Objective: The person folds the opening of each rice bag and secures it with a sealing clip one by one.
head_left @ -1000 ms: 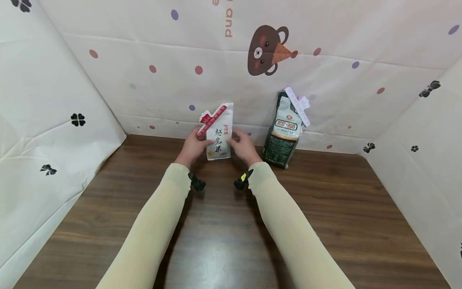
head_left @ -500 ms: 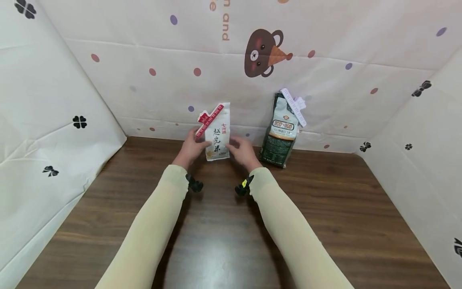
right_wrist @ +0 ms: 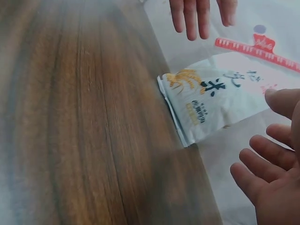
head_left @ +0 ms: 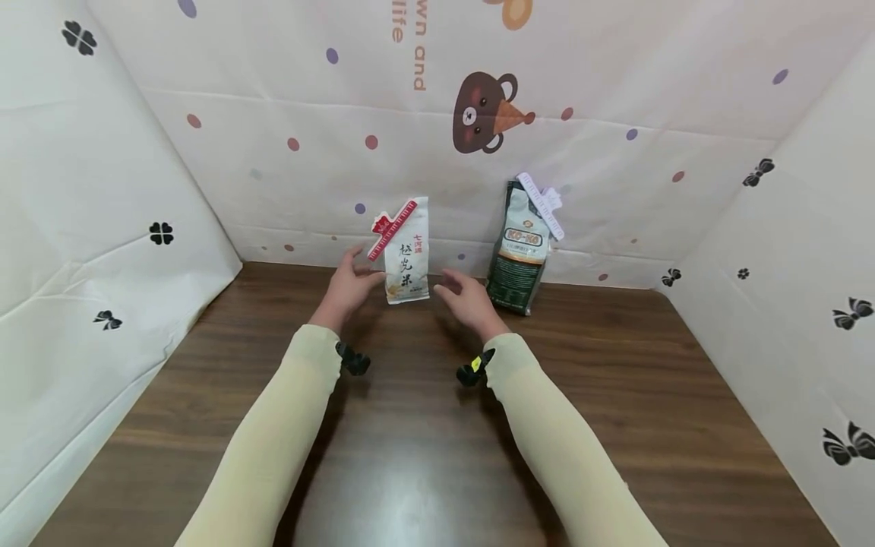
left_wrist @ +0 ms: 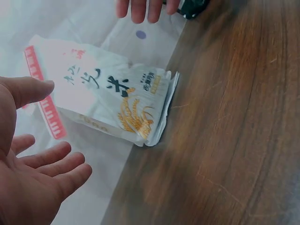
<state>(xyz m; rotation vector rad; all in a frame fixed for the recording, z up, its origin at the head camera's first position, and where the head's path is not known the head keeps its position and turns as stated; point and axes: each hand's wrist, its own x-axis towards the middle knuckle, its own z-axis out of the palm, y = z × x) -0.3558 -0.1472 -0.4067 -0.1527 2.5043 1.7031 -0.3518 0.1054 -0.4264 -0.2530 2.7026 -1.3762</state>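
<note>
A white bag of rice (head_left: 408, 254) stands upright against the back wall, its top corner folded under a red and white bag clip (head_left: 392, 230). To its left is my left hand (head_left: 347, 289), fingers spread and holding nothing. On the other side my right hand (head_left: 469, 298) is likewise apart from the bag, with relaxed fingers. Both wrist views show a gap between the palms and the bag (left_wrist: 112, 89). A dark green and white KO-KO bag (head_left: 521, 254), closed with a white bag clip (head_left: 541, 206), leans on the wall beyond my right hand.
The dark wooden table (head_left: 410, 425) runs up to a white patterned back wall (head_left: 301, 175). Side walls of similar sheet rise at the left (head_left: 82, 251) and right (head_left: 807, 273).
Both hands have let go of the rice bag and drawn apart to either side. The bag stays standing at the wall. The head view has shifted slightly.
</note>
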